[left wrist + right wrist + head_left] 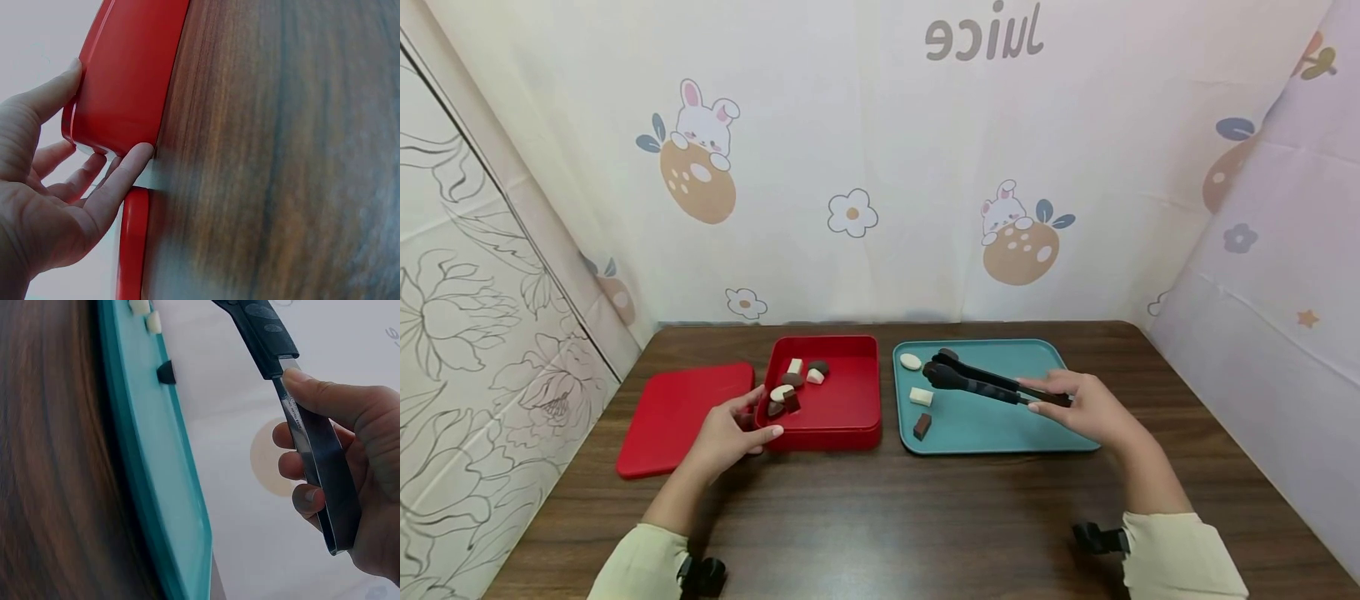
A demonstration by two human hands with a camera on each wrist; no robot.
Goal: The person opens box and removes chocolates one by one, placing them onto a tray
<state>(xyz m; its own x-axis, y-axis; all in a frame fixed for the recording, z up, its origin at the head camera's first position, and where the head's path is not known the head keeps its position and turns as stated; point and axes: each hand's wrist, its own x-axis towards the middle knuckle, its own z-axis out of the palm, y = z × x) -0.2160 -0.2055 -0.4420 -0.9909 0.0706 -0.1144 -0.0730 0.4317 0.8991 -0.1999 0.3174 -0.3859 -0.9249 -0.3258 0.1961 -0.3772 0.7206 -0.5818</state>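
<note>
In the head view my left hand point(724, 433) holds the front left corner of a red box point(842, 437). The thumb lies at the front rim and the fingers touch the left wall, as the left wrist view also shows. Inside the box, several white and brown chocolates point(782, 392) are grouped to the left. My right hand point(1086, 406) grips black tongs point(973, 379) by their handle, above a teal tray point(1000, 437). On that tray are a white oval chocolate point(911, 362), a white block point(921, 397), a brown block point(922, 427) and a dark piece point(949, 353) partly behind the tongs.
A flat red lid point(673, 417) lies on the brown wooden table point(865, 517), left of the box. Printed curtains point(850, 267) hang behind the table and along its sides. Each wrist carries a black camera mount point(1101, 538).
</note>
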